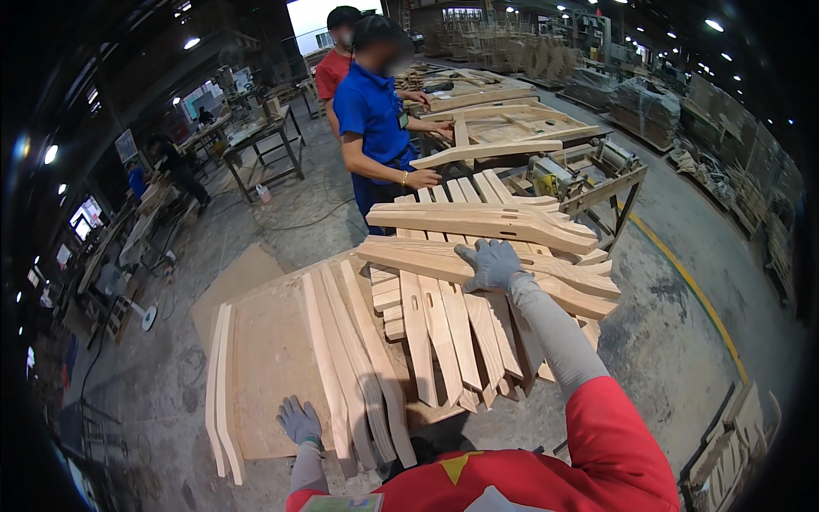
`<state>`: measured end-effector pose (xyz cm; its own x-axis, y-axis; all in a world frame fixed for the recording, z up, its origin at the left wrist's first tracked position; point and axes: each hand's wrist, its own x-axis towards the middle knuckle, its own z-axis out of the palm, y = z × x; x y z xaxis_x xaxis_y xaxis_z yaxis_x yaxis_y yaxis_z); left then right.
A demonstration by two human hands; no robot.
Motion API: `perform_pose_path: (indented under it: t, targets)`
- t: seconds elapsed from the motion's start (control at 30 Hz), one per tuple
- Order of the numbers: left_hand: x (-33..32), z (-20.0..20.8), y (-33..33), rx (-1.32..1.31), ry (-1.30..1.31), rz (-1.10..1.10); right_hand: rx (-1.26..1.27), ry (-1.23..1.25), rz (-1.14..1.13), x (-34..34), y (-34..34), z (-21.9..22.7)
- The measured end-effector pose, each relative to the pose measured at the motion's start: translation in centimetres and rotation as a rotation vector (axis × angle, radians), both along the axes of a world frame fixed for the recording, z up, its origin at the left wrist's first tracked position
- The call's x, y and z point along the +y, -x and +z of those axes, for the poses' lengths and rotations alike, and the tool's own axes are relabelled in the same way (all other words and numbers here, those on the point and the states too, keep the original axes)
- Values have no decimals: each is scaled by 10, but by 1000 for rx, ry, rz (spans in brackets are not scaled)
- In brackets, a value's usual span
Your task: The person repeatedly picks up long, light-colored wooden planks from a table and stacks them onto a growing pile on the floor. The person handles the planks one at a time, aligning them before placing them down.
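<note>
My right hand (490, 263), in a grey glove, lies with its fingers apart on top of a stack of shaped wooden pieces. Under its fingertips is a thick wooden piece (409, 258), and a slotted wooden piece (486, 220) lies just beyond. My left hand (299, 420), gloved too, is spread over a flat brown board (277, 367) with nothing in it. Several curved wooden slats (322, 358) lie to its right; a pair of curved slats (223, 388) rests along the board's left edge. More slotted pieces (439, 341) fan out below my right forearm.
Across the stack, a person in a blue shirt (371, 111) handles a long wooden piece (486, 152); a person in red (331, 72) stands behind. A workbench frame (627, 192) stands at the right. Wood scraps (738, 444) lie at lower right, near a yellow floor line (695, 290).
</note>
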<state>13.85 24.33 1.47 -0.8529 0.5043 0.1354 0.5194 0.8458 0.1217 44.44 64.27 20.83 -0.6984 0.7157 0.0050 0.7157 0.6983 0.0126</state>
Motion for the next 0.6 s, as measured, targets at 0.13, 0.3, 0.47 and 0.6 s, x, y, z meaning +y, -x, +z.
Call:
perform_pose_path:
  t: [0.13, 0.3, 0.47, 0.6]
  targets:
    - [-1, 1, 1, 7, 8, 2, -5, -21, 6, 0, 0, -2]
    - [1, 2, -1, 17, 12, -3, 1, -11, 2, 1, -1, -2]
    - [5, 3, -2, 9, -3, -8, 15, -20, 0, 4, -4, -3]
    - [-1, 2, -1, 28, -3, 2, 33, -26, 20, 3, 1, -5]
